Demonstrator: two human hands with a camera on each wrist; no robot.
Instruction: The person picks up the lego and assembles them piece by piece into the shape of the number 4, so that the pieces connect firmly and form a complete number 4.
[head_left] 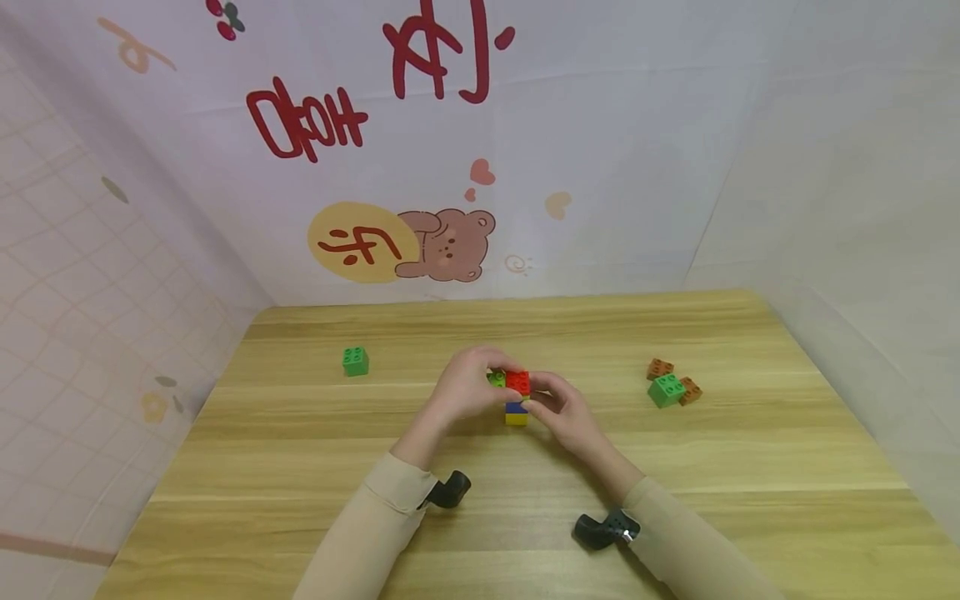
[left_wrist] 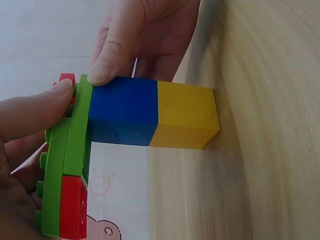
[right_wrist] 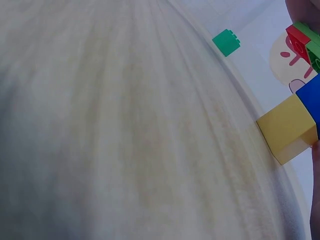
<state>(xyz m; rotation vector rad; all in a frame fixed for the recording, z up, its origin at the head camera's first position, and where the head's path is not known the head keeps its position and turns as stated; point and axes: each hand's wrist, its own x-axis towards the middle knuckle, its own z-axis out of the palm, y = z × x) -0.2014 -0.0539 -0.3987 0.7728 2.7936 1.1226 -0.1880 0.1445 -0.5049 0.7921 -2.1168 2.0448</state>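
Observation:
In the middle of the table both hands are on a small brick tower. Its base is a yellow brick with a blue brick stacked on it. Across the blue one lie long green bricks, with one red brick on top and another red brick under their overhanging end. My left hand pinches the green and red top part, thumb at the upper red brick. From the other side my right hand grips the blue brick, thumb where blue meets green.
At the table's back left stands a green brick. To the right, another green brick sits against two orange-brown bricks. A printed white cloth hangs behind the table. Black devices are strapped at both wrists.

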